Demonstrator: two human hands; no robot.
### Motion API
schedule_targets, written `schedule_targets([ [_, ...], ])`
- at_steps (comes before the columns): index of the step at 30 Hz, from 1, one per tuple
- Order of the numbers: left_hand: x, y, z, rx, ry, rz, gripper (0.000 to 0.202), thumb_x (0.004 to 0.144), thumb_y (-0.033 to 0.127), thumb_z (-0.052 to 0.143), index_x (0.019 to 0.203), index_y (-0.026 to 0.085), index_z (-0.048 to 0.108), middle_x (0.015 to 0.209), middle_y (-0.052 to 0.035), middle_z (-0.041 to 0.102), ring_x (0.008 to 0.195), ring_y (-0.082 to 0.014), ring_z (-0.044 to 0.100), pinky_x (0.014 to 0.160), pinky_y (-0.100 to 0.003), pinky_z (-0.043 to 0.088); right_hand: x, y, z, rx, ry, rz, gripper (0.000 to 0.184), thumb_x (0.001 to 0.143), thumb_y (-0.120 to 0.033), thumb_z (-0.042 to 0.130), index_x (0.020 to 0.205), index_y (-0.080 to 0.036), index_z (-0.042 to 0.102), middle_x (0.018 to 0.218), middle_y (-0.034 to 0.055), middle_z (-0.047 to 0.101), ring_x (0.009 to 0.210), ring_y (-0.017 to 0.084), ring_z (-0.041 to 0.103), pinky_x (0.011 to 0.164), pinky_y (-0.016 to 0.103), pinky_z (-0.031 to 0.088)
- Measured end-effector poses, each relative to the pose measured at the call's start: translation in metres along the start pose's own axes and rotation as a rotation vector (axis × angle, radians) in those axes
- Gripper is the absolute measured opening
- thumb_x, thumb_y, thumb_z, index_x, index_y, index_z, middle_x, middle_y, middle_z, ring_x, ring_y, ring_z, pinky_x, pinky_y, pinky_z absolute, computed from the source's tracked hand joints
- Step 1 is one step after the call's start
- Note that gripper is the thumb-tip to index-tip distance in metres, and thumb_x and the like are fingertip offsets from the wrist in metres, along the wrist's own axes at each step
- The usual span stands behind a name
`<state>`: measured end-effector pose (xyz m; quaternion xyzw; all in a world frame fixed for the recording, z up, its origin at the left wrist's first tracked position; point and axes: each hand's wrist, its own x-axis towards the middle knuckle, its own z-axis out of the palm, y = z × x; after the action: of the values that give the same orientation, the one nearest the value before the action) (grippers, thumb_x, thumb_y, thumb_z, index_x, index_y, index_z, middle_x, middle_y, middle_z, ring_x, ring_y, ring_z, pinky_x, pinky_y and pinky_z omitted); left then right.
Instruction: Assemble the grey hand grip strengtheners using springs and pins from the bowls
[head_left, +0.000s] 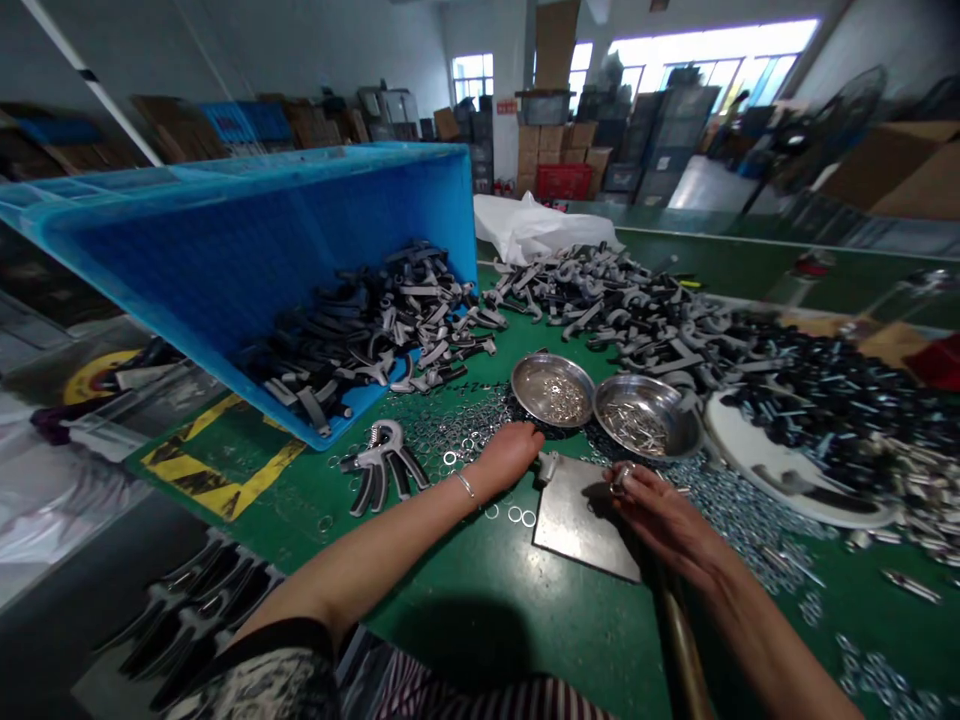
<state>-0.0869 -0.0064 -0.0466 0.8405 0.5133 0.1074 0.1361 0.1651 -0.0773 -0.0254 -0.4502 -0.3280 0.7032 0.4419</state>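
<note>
My left hand (511,455) is closed just in front of a steel bowl (536,395) of small metal parts. What its curled fingers hold, if anything, is hidden. Close under its fingertips a small grey part (547,468) sits at the corner of a flat metal plate (581,525). Over the plate's right side, my right hand (664,515) pinches a small shiny metal piece (622,478), too small to name. A second steel bowl (637,440), with pins inside, stands just beyond. A brownish rod (679,640) runs from below my right hand to the front edge.
A blue crate (300,230) lies on its side at left, with grey and black handles (420,310) spilling out. Hand grips (382,465) stand nearby. More handles (592,285) are heaped behind the bowls; black parts (817,400) and loose nuts (742,510) cover the right.
</note>
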Motion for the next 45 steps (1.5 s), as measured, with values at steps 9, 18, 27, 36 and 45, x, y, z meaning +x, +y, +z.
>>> schedule_targets([
  [9, -0.08, 0.025, 0.01, -1.235, 0.036, -0.409, 0.033, 0.08, 0.04, 0.072, 0.096, 0.012, 0.068, 0.073, -0.0019, 0.065, 0.059, -0.0128, 0.059, 0.059, -0.025, 0.048, -0.02, 0.027, 0.019, 0.063, -0.152, 0.088, 0.022, 0.082, -0.033, 0.078, 0.091, -0.022, 0.06, 0.061, -0.009, 0.042, 0.049, 0.006, 0.031, 0.044, 0.016, 0.027],
  [18, -0.102, 0.072, 0.028, -1.617, 0.067, -0.425, 0.038, 0.072, 0.042, 0.082, 0.091, 0.012, 0.068, 0.072, -0.0029, 0.067, 0.061, -0.0107, 0.06, 0.062, -0.023, 0.047, -0.047, 0.046, 0.042, 0.031, -0.276, 0.136, 0.027, 0.085, -0.042, 0.075, 0.094, -0.019, 0.064, 0.068, -0.0036, 0.055, 0.051, 0.007, 0.039, 0.048, 0.021, 0.047],
  [27, -0.114, 0.082, 0.026, -1.831, 0.06, -0.489, 0.04, 0.065, 0.039, 0.088, 0.086, 0.011, 0.07, 0.077, -0.0026, 0.064, 0.065, -0.0086, 0.057, 0.061, -0.02, 0.044, -0.054, 0.049, 0.044, 0.116, -0.265, 0.23, 0.025, 0.085, -0.04, 0.076, 0.084, -0.018, 0.064, 0.067, -0.0017, 0.059, 0.049, 0.006, 0.045, 0.045, 0.016, 0.046],
  [36, -0.114, 0.089, 0.041, -1.911, 0.077, -0.52, 0.039, 0.064, 0.038, 0.088, 0.086, 0.011, 0.069, 0.078, -0.0027, 0.063, 0.064, -0.0088, 0.055, 0.062, -0.023, 0.044, -0.047, 0.057, 0.036, 0.234, -0.161, 0.275, 0.029, 0.073, -0.035, 0.086, 0.082, -0.018, 0.064, 0.064, -0.0046, 0.055, 0.047, 0.004, 0.043, 0.044, 0.013, 0.042],
  [45, -0.119, 0.051, 0.008, -1.339, 0.015, -0.292, 0.048, 0.075, 0.014, 0.062, 0.122, 0.019, 0.054, 0.089, -0.0007, 0.061, 0.078, -0.013, 0.057, 0.071, -0.024, 0.043, -0.05, 0.027, 0.02, -0.644, -0.02, -0.173, 0.027, 0.084, -0.05, 0.069, 0.089, -0.024, 0.064, 0.08, 0.0003, 0.069, 0.075, 0.02, 0.066, 0.07, 0.031, 0.05],
])
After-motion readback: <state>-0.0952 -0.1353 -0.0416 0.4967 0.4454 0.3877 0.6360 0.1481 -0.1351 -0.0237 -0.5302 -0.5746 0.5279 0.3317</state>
